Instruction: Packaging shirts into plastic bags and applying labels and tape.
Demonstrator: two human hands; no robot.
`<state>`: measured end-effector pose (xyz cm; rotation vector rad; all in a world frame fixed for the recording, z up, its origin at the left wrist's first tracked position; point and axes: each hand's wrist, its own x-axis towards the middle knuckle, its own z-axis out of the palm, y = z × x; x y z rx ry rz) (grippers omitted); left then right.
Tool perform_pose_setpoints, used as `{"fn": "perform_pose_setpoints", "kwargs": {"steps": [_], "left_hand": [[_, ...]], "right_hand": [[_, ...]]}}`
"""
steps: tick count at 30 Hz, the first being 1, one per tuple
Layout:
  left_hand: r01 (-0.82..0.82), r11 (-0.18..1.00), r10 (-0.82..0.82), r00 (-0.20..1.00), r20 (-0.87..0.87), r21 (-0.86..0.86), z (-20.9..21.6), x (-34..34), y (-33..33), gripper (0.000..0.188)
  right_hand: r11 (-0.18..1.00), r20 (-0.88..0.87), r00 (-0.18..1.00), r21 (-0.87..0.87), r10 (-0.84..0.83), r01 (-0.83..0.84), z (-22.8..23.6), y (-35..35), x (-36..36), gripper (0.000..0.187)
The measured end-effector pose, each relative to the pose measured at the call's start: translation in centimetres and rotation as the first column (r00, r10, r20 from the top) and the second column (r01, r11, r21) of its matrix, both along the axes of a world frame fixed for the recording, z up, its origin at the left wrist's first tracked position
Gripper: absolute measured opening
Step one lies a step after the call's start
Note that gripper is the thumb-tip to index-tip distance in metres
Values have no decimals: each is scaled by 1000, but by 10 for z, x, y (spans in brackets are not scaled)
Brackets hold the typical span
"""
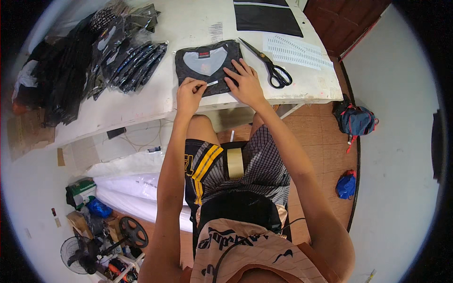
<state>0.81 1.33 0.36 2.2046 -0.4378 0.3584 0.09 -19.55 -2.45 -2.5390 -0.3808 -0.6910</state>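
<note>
Pinching a white tag [213, 83] in the grip of the left hand [190, 95], at five o'clock on the shirt [207, 70]. Resting the right hand [246, 85], grip spread, at its three o'clock. Facing the shirt at twelve o'clock on the desk [188, 23].

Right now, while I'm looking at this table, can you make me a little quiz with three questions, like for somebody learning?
1. Which hand pinches the small white strip: A, left; B, right?
2. True or false: the black scissors lie to the left of both hands.
3. Fill in: the right hand rests on the folded black ____.

Key:
1. A, the left hand.
2. False, they lie to the right.
3. Shirt.
</note>
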Motion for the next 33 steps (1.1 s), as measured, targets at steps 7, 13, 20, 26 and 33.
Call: {"fn": "perform_pose_setpoints", "kwargs": {"steps": [7,13,20,26,33], "left_hand": [[0,1000,0,1000,11,-18,-2,2,0,14],[6,999,-4,999,34,-43,-3,1,2,15],[-110,968,118,993,22,-226,-3,-19,-2,14],[-187,900,161,982,-100,-393,-17,-85,-10,15],[51,967,-154,898,-413,-249,-43,-179,14,22]], "right_hand": [[1000,17,1000,6,1,-1,0,0,1,36],[1000,23,1000,7,-6,6,0,1,1,35],[1000,25,1000,23,-5,4,-2,3,-2,34],[975,107,994,219,22,-46,-5,-8,8,26],[865,174,984,498,-27,-64,6,-7,-79,11]]}}
